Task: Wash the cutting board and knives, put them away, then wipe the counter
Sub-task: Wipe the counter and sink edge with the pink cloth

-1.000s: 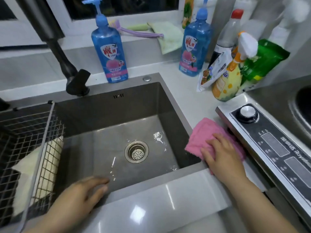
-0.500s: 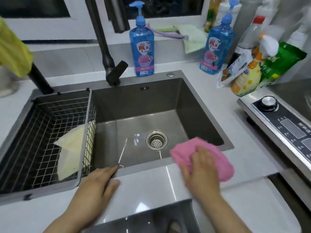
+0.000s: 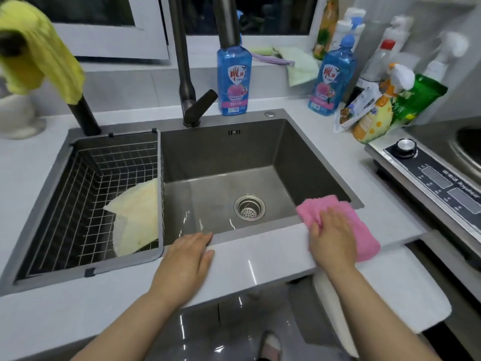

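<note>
Pressed flat under the right hand [image 3: 331, 237], the pink cloth [image 3: 346, 225] lies on the white counter [image 3: 260, 259] at the sink's front right corner; the fingers are spread over it, pinning rather than pinching, and one cloth edge overhangs the basin [image 3: 221, 178]. Half a second ago this hand and cloth sat nearer the middle of the front ledge, and a second ago up beside the stove; so the wipe has swept down and along the strip, now running back toward the right. That points to the last stage of the task, the counter wipe, with washing apparently finished: no cutting board or knife shows anywhere, and the basin is bare apart from its drain strainer [image 3: 249, 207].

Left of the cloth, well apart from it, the left hand [image 3: 187, 259] rests palm down on the same ledge, open and holding nothing, fingertips at the sink rim. It has barely shifted.

Counted: one pink cloth, one pale yellow cloth in the wire basket [image 3: 86, 194] beyond the left hand, two blue soap bottles [image 3: 234, 82] behind the sink, one dark faucet [image 3: 187, 82], and one induction cooker [image 3: 429, 175] right of the wiping hand. The cluster of bottles behind the cooker is too blurred to count, perhaps five or six.
</note>
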A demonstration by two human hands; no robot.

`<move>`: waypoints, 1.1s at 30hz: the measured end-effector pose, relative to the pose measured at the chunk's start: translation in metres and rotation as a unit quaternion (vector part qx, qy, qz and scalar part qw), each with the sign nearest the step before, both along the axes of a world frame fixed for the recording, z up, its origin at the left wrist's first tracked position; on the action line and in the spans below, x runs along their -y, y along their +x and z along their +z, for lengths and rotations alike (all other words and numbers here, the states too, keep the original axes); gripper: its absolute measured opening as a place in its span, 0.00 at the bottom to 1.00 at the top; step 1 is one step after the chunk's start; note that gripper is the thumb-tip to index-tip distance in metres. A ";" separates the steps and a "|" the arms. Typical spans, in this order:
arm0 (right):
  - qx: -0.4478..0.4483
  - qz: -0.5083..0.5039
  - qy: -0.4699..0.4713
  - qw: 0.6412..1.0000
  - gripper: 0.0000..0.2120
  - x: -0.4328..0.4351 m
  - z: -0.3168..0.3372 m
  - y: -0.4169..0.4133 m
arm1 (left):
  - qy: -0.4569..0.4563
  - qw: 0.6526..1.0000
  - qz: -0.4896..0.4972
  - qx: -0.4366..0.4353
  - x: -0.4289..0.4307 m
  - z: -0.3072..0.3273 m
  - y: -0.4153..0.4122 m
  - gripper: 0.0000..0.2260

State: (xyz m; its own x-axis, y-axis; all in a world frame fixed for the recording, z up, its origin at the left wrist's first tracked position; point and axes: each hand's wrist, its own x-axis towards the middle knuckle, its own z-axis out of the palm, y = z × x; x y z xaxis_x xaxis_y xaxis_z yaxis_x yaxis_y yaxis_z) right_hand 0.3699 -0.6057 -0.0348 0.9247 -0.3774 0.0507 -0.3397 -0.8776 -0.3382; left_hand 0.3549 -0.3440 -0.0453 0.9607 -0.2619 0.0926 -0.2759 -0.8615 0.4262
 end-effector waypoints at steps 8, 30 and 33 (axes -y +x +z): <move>-0.018 0.293 -0.019 0.956 0.22 -0.098 -0.010 -0.032 | -0.094 0.995 0.026 0.002 -0.005 0.002 -0.002 0.33; -0.084 0.390 -0.015 0.917 0.22 -0.233 0.005 -0.077 | 0.036 0.911 0.403 0.077 -0.251 -0.014 -0.089 0.27; -0.064 0.502 -0.053 0.861 0.21 -0.273 0.002 -0.087 | 0.029 0.911 0.406 0.071 -0.252 -0.015 -0.089 0.27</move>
State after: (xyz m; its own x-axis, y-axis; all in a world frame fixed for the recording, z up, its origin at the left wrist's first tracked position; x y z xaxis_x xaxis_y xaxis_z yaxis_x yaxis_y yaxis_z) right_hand 0.2828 -0.3330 -0.0332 0.7834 0.6148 -0.0912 0.5784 -0.7748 -0.2550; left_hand 0.2655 -0.0915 -0.0606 0.8190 0.5212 0.2399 0.4131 -0.8259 0.3838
